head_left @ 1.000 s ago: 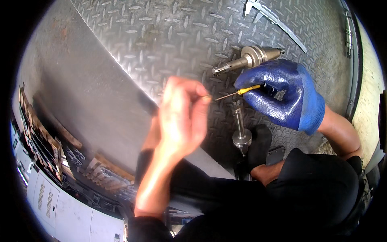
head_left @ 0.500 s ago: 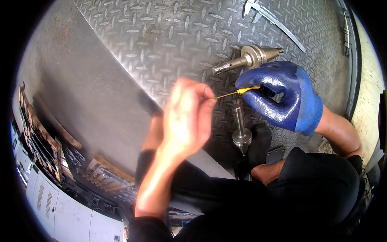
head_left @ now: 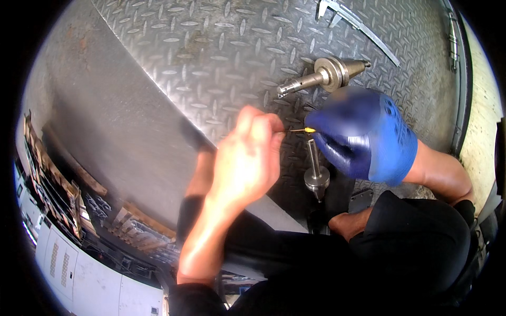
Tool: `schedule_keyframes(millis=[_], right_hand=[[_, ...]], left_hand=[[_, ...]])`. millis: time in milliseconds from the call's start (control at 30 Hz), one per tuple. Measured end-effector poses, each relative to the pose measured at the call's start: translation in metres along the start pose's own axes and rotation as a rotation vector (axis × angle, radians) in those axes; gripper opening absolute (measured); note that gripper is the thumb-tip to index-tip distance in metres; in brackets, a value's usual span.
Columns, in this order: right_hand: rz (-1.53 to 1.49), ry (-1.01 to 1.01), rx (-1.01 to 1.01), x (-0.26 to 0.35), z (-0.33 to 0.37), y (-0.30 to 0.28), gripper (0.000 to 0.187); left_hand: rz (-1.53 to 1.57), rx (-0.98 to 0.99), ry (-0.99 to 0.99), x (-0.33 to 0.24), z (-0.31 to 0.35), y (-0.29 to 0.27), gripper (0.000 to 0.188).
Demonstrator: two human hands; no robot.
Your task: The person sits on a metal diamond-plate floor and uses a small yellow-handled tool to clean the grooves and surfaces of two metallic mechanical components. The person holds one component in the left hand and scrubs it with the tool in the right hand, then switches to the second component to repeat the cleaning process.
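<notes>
My bare left hand (head_left: 247, 160) is closed in a pinch in the middle of the view. Its fingertips meet the tip of a thin-shafted screwdriver with a yellow handle (head_left: 310, 130); whatever they pinch there is hidden. My right hand (head_left: 363, 134), in a blue coated glove, is shut on that handle and covers most of it. Just beyond the glove a steel tool holder with a cutter head (head_left: 332, 73) lies on the tread plate (head_left: 226, 58). Below the hands, another tool holder with a slim shank (head_left: 316, 176) points away from me, near my foot.
A vernier caliper (head_left: 363, 31) lies at the far right on the tread plate. Smooth metal sheet (head_left: 121, 121) slopes along the left. Wooden pallets (head_left: 137, 224) and a pale cabinet (head_left: 95, 274) stand at lower left. My knees are close below the hands.
My right hand has rolled over, its back now turned up, and the yellow handle is mostly covered. The screwdriver has dropped slightly. My left hand stays pinched at the tip, barely shifted.
</notes>
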State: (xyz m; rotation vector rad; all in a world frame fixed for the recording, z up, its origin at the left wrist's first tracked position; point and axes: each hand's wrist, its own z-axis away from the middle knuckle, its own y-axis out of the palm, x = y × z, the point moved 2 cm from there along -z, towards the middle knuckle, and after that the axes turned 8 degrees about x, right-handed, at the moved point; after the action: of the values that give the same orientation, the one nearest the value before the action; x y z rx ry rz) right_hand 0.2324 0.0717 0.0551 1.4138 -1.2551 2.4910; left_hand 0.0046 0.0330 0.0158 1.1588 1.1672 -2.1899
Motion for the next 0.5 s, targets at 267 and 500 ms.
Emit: schedule_keyframes(millis=[267,500], right_hand=[[-0.027,0.151,0.144,0.012,-0.005,-0.001,0.008],[-0.542,0.429,0.122,0.005,-0.006,0.005,0.018]], left_hand=[[-0.032,0.144,-0.066,-0.003,0.000,0.001,0.020],[-0.039,0.140,-0.068,-0.005,0.003,0.003,0.020]])
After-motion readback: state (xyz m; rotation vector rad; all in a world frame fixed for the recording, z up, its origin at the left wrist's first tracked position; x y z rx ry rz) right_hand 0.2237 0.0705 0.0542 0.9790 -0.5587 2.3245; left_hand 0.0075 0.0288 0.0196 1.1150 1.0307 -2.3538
